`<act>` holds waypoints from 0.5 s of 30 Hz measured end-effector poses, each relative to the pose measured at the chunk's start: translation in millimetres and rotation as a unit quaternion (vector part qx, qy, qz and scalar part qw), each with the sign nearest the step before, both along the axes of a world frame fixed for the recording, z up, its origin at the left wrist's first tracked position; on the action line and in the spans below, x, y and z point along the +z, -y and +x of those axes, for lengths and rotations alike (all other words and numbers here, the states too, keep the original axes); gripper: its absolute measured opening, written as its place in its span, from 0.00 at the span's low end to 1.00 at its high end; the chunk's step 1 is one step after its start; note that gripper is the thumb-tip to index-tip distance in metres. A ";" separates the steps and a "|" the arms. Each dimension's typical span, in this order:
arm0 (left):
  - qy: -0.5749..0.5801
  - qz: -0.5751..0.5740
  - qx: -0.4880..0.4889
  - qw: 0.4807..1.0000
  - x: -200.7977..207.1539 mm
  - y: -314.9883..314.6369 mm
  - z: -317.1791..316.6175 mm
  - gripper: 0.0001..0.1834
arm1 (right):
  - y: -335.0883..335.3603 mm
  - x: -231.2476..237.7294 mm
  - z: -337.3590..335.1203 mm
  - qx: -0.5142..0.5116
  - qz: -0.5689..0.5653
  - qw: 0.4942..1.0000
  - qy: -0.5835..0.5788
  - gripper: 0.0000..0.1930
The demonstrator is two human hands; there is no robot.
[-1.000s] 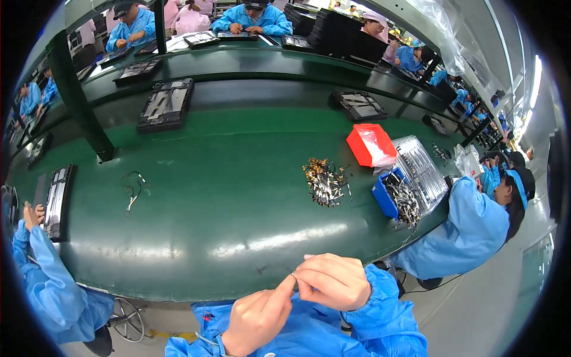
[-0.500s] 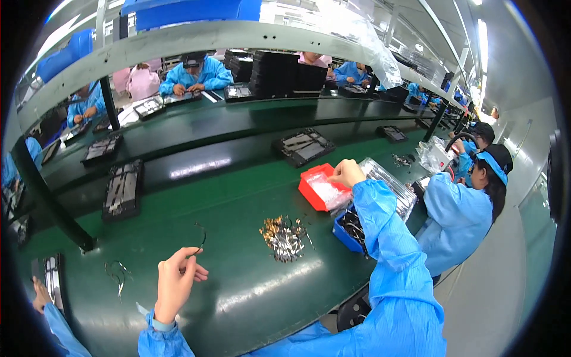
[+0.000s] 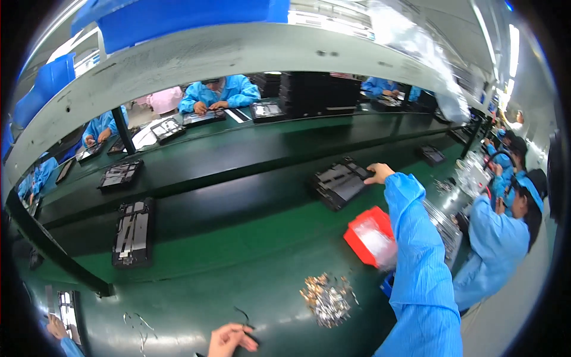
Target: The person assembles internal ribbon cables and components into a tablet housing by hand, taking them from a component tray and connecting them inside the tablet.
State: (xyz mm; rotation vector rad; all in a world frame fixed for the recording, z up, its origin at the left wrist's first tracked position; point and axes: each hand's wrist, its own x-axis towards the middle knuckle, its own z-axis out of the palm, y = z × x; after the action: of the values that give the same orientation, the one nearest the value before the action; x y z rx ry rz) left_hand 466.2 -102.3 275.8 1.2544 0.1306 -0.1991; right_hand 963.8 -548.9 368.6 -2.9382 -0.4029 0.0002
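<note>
1. Reaching far forward across the green surface (image 3: 238, 238), the person's right hand (image 3: 379, 174) rests at the near corner of a black tray (image 3: 340, 183) that lies on the dark belt; the fingers curl onto the tray's edge, gripping or touching it, though I cannot tell how firmly.
2. That black tray sits tilted on the belt, with pale flat parts laid across its top.
3. Low at the bottom edge, the left hand (image 3: 229, 339) is drawn close to the body, fingers bunched together and pinching a thin dark bent piece (image 3: 245, 315) that sticks up from the fingertips.
4. Just right of the left hand lies a loose heap of small metal parts (image 3: 327, 297) on the green surface.
5. Under the outstretched blue sleeve stands a red bin (image 3: 360, 235) with something pale and clear inside, and a blue bin (image 3: 388, 284) peeps out beside the sleeve.
6. Further left on the belt sits another black tray with bright strips (image 3: 132, 232).
7. At the right, a co-worker in a blue coat (image 3: 493, 238) bends over the same surface, and more blue-coated workers sit along the far bench.
</note>
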 end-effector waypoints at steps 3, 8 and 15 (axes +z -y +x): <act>-0.036 -0.019 -0.002 0.999 7.7 1.1 -9.8 0.13 | -20.7 -26.6 38.6 0.034 0.061 0.996 -0.060 0.52; -0.020 -0.028 -0.008 0.999 18.2 7.9 -7.8 0.13 | 5.8 -38.3 66.8 -0.008 0.041 0.993 -0.110 0.72; 0.031 -0.002 0.003 0.999 7.2 12.5 -1.0 0.12 | -27.0 -16.6 44.7 0.054 -0.011 0.998 -0.035 0.75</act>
State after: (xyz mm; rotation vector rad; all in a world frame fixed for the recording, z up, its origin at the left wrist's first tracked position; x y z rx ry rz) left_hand 465.3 -114.7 283.0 1.2541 0.0793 -0.1548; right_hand 1008.5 -521.9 352.0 -2.9240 -0.5532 0.1207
